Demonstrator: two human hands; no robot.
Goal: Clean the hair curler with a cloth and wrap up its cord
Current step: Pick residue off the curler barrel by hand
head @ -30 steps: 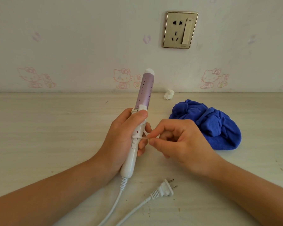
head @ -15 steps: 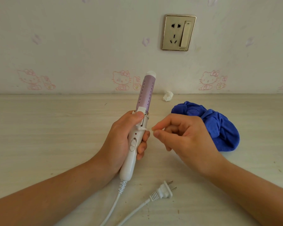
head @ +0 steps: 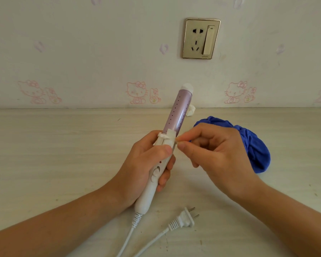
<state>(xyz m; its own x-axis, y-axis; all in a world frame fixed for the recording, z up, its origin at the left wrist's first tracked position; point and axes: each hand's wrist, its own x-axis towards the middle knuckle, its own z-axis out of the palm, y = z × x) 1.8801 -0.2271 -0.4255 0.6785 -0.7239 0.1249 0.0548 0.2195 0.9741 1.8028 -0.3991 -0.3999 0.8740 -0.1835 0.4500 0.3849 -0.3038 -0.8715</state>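
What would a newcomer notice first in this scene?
The lilac-and-white hair curler stands out first. The left hand holds it nearly upright in mid-frame, and the right hand pinches at its white collar. Next comes the bright blue cloth, bunched on the table behind the right hand. The plug lies loose on the table below both hands.

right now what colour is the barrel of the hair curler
Pale purple with rows of small dark dots, on the hair curler gripped by the left hand; clearest in the head view.
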